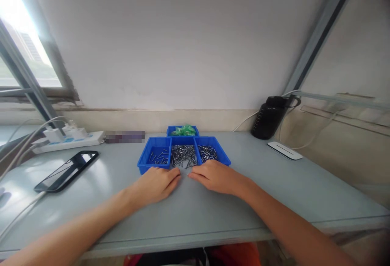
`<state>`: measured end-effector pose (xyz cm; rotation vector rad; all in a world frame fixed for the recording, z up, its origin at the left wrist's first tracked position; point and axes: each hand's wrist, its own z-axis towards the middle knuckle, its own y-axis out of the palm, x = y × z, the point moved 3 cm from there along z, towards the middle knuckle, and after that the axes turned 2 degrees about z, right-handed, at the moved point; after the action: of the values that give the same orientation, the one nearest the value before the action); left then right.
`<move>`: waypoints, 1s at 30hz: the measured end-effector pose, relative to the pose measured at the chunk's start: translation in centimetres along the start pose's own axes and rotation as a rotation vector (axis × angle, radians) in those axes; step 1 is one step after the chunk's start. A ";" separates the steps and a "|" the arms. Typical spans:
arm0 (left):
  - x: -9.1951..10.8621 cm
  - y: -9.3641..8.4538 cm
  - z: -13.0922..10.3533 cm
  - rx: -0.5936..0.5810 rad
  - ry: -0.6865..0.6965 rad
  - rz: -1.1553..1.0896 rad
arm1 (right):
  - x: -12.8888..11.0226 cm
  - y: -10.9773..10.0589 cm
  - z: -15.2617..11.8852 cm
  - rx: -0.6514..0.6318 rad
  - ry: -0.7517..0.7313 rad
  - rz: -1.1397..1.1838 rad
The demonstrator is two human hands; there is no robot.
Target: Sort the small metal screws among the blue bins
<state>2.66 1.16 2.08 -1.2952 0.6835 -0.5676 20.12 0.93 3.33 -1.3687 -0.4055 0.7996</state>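
Three blue bins stand side by side on the grey table. The left bin (145, 156) has a few screws (160, 157) in it; the middle one holds a heap of screws (183, 155), and the right bin (223, 155) holds another heap. My left hand (157, 182) rests at the front of the left bin, fingers curled. My right hand (212, 175) lies in front of the right bin, also curled, its fingertips near the middle bin's front. What either hand holds, if anything, is hidden. Behind stands a blue bin with a green plastic bag (185, 130).
On the left are a black phone (67, 171) with a cable and a white power strip (71, 141) with plugs. A black bottle (268, 118) and a flat white device (284, 150) sit on the right. The table's front edge (183, 240) runs below my arms.
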 end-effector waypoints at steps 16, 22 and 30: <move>-0.2 0.5 -0.2 -0.080 -0.151 -0.001 | 2.7 -1.8 -0.4 0.331 0.050 0.065; -0.3 1.4 -0.3 -0.136 -0.188 0.032 | 4.8 -3.2 -0.8 0.496 0.141 0.055; -0.2 1.8 0.0 -0.160 -0.246 0.020 | 0.8 -0.8 0.0 0.244 -0.057 0.140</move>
<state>2.59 1.64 0.34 -1.4770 0.5443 -0.3342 20.92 1.46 3.98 -1.1567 -0.2489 0.9726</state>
